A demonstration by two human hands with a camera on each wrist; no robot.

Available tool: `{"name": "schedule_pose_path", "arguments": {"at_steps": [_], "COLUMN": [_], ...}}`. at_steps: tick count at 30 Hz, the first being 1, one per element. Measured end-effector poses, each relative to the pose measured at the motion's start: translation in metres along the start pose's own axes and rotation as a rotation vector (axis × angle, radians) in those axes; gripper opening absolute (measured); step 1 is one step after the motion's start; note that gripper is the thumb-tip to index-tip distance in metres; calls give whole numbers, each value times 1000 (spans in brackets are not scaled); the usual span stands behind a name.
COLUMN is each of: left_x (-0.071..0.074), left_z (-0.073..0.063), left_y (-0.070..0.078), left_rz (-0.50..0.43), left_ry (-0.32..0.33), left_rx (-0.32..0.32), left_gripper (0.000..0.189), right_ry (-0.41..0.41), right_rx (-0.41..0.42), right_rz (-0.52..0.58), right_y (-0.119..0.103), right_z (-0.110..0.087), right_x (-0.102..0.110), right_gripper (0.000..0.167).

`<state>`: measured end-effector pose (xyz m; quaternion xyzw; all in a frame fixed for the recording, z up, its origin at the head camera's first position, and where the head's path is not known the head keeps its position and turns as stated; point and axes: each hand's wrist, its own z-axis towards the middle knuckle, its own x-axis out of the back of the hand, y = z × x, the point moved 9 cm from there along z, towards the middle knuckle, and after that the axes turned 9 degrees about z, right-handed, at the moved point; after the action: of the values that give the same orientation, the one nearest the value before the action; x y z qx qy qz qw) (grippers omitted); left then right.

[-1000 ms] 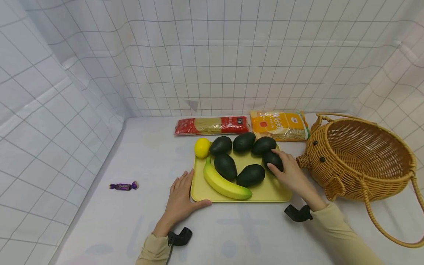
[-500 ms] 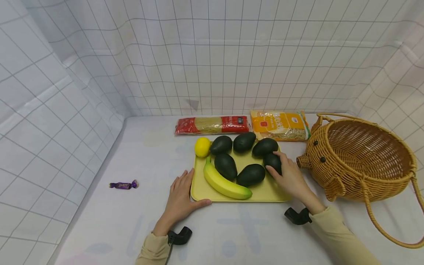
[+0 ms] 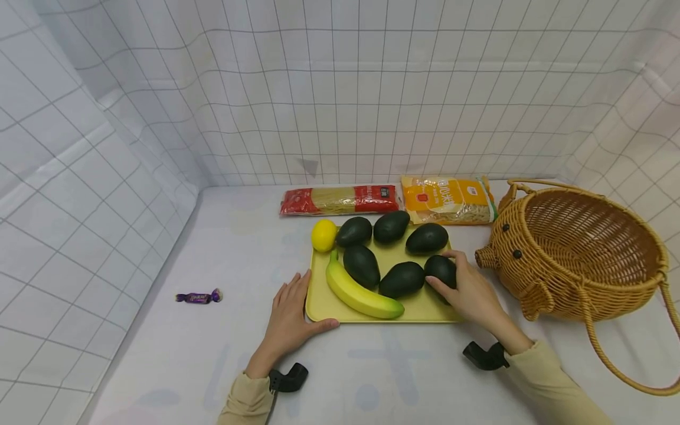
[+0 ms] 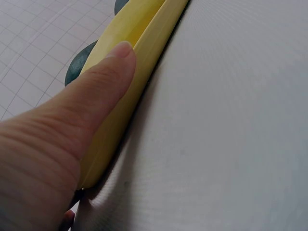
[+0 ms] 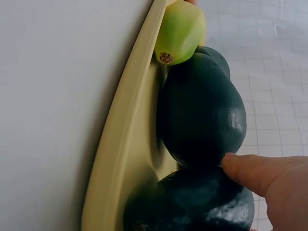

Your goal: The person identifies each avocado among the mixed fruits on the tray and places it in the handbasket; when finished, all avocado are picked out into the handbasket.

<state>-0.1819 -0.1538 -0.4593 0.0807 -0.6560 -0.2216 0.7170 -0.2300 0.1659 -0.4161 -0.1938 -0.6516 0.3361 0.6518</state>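
Before you a white table (image 3: 234,248) with faint printed shapes, a yellow tray (image 3: 323,307) at mid-frame, a purple-wrapped candy (image 3: 198,298) at left, a red-ended noodle packet (image 3: 340,200) and an orange food packet (image 3: 447,200) side by side above centre, a pig-shaped wicker basket (image 3: 558,280) at right.

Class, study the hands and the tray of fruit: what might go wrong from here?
The right hand grips the front-right avocado close beside a neighbouring avocado, so moving it might jostle that one and the nearby banana. The wicker basket stands near that hand; a swing to the right may bump it.
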Motion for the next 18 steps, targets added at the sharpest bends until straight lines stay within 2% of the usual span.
{"name": "schedule_pose_path", "arguments": {"at_steps": [9, 18], "left_x": [0, 2], "left_z": [0, 0], "left_y": [0, 1], "left_rz": [0, -6], "left_ry": [-6, -7], "left_rx": [8, 11], "left_gripper": [115, 115], "right_ry": [-33, -10], "right_rx": [-61, -29], "right_rz": [1, 23], "right_y": [6, 0], "right_z": [-7, -13], "right_x": [3, 9], "right_gripper": [74, 71]}}
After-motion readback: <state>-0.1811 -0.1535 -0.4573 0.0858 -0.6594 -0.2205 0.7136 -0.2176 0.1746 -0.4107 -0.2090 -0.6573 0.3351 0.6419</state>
